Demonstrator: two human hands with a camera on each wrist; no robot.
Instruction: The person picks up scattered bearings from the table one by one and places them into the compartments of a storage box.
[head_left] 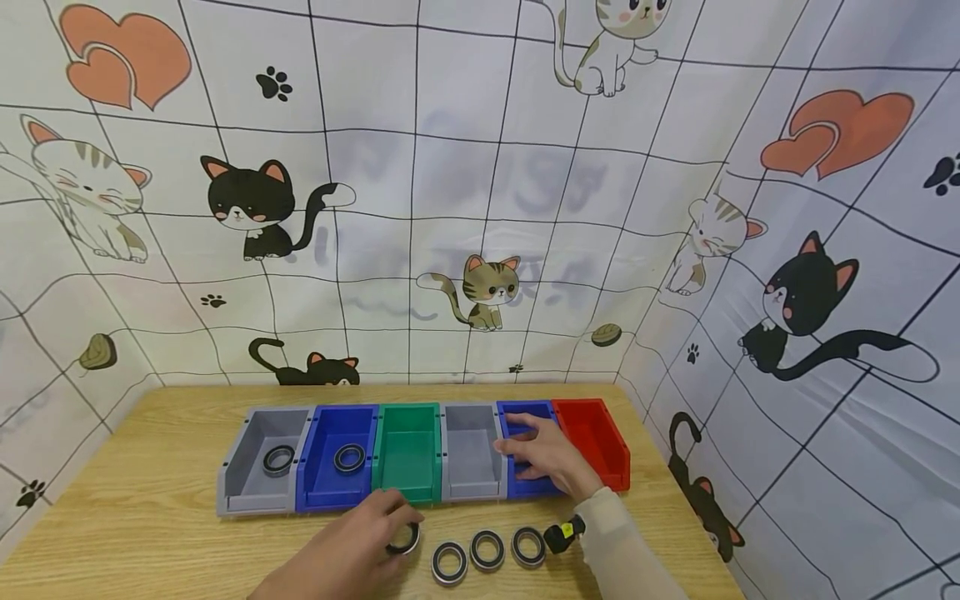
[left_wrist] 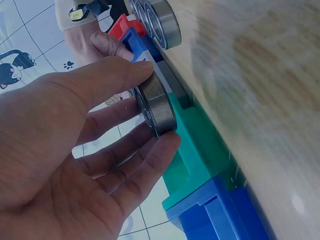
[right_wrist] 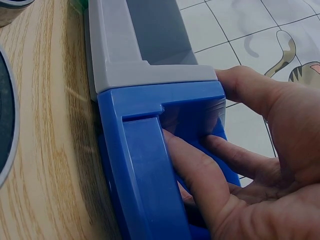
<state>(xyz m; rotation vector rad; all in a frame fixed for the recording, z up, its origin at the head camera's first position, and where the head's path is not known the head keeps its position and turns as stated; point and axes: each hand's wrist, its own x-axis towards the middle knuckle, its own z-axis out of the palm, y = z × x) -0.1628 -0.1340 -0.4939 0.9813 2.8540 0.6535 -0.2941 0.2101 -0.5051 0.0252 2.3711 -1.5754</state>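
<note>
In the head view my left hand [head_left: 360, 542] pinches a ball bearing [head_left: 406, 540] just in front of the bins. The left wrist view has this bearing [left_wrist: 156, 107] on edge between thumb and fingertips, its steel outer ring showing. My right hand [head_left: 543, 454] reaches over the right blue bin [head_left: 532, 408], fingers spread. Up close, some fingers of the right hand [right_wrist: 260, 150] dip inside that blue bin [right_wrist: 150, 175], while another lies by the wall of the grey bin [right_wrist: 155, 77]. I see nothing held there, though part of the bin's inside is hidden.
Three bearings lie in a row on the table: one [head_left: 449, 564], another [head_left: 487, 551] and a third [head_left: 528, 547]. The left grey bin [head_left: 255, 504] and left blue bin [head_left: 330, 500] hold one bearing each. Green [head_left: 408, 454] and red [head_left: 600, 442] bins join the row.
</note>
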